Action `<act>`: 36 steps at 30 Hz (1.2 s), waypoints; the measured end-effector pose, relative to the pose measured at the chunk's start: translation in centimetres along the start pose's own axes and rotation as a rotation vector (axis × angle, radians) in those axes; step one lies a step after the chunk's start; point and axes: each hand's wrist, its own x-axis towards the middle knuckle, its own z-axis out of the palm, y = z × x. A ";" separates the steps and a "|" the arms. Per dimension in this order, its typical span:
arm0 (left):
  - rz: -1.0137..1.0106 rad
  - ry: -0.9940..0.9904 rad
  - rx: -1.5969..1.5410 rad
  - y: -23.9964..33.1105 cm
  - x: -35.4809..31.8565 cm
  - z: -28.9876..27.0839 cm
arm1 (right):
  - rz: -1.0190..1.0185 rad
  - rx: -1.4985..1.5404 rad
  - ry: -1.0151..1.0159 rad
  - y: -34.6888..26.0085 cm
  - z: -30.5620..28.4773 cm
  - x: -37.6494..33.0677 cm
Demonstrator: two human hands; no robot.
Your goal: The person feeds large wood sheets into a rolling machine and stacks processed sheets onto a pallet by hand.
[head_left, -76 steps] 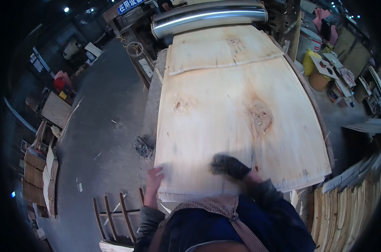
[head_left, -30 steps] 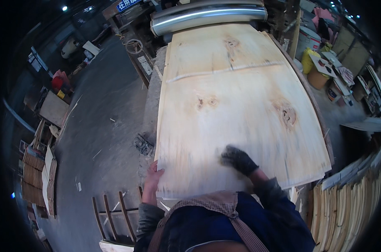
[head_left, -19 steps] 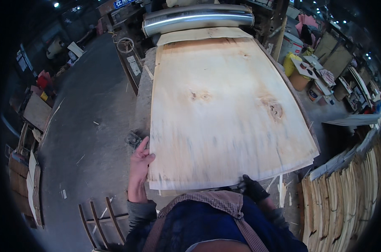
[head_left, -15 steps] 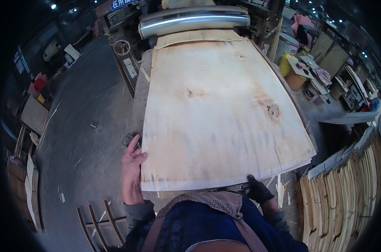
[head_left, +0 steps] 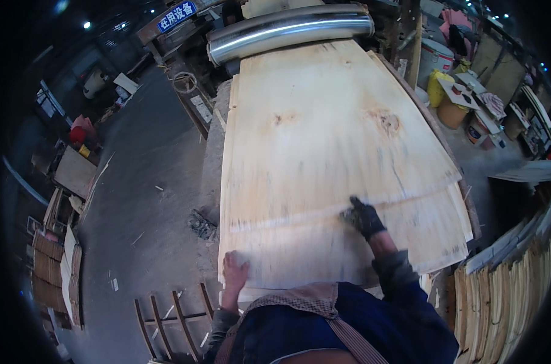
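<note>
A pale wood veneer sheet point(head_left: 312, 145) with brown knots lies on top of a stack, its far end at a shiny metal roller point(head_left: 290, 33). Its near edge crosses the sheet beneath point(head_left: 299, 255), whose front strip shows. My right hand point(head_left: 365, 218), in a dark glove, rests on that near edge with fingers apart, slightly smeared by motion. My bare left hand point(head_left: 234, 271) lies at the left front corner of the lower sheet, fingers stretched out.
Upright veneer sheets point(head_left: 506, 297) are packed at the right. A slatted wooden frame point(head_left: 175, 318) is on the floor at the lower left. A handwheel point(head_left: 183, 82) stands left of the roller. Buckets and a yellow bag point(head_left: 435, 88) are at the far right.
The top sheet has slid away from me toward the roller, baring the sheet below. My right hand moved forward with its edge. My left hand came back toward the near left corner.
</note>
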 end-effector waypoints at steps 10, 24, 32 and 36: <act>-0.202 -0.009 0.013 0.6 -0.8 -1.2 | -0.067 0.202 -0.380 0.8 4.5 10.4; 0.017 -0.035 -0.539 0.5 0.7 -9.9 | 0.038 -0.449 -0.498 14.4 -3.4 -15.3; -0.033 -0.215 -1.293 5.6 0.1 -18.9 | 0.203 0.117 -0.009 10.4 -2.4 -20.7; -0.064 -0.141 -1.290 6.1 0.2 -19.5 | 0.070 0.028 0.097 10.6 -4.7 -18.4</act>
